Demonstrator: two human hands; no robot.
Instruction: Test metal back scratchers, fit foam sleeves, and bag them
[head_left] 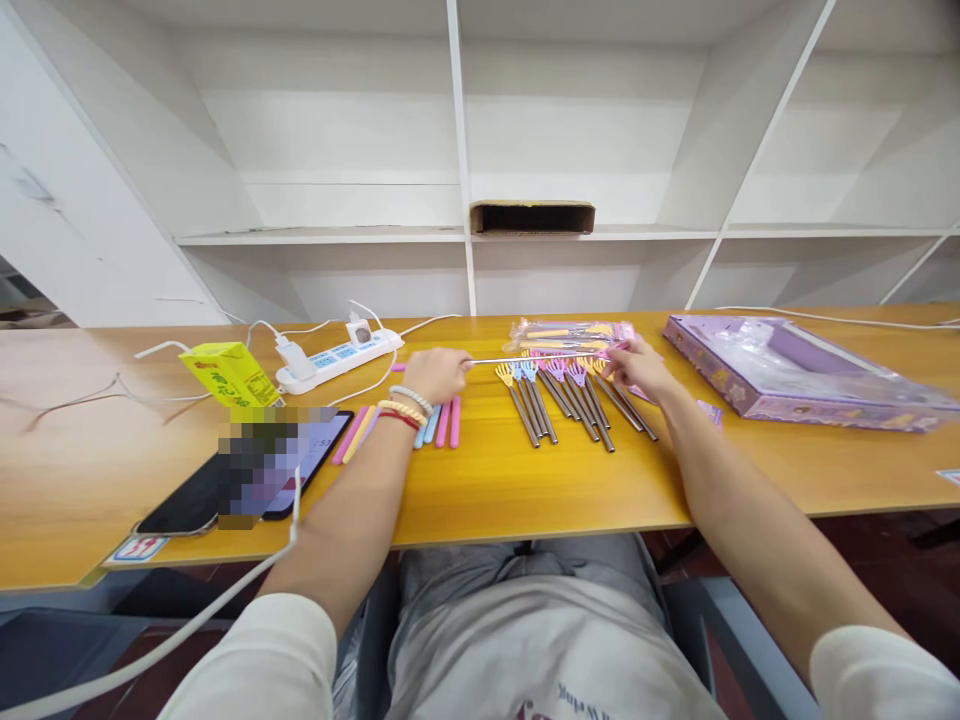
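Observation:
A thin metal rod [532, 359] stretches level between my two hands above the table. My left hand [435, 375] is closed on its left end, over the coloured sticks. My right hand [636, 368] pinches the other end, near something pink. Below the rod lie several metal-handled pieces [577, 400] with yellow, blue and pink hand-shaped heads. Several pink and blue sticks [444, 424] lie beside my left wrist, and more pink, yellow and purple ones [350, 435] lie left of my forearm. Behind the rod is a clear plastic pack [570, 333] with similar coloured pieces.
A purple box [795, 385] with clear plastic stands at the right. At the left are a white power strip [341, 358] with cables, a yellow-green carton [232, 378] and two phones [184, 495]. White shelves behind hold a cardboard box [532, 218].

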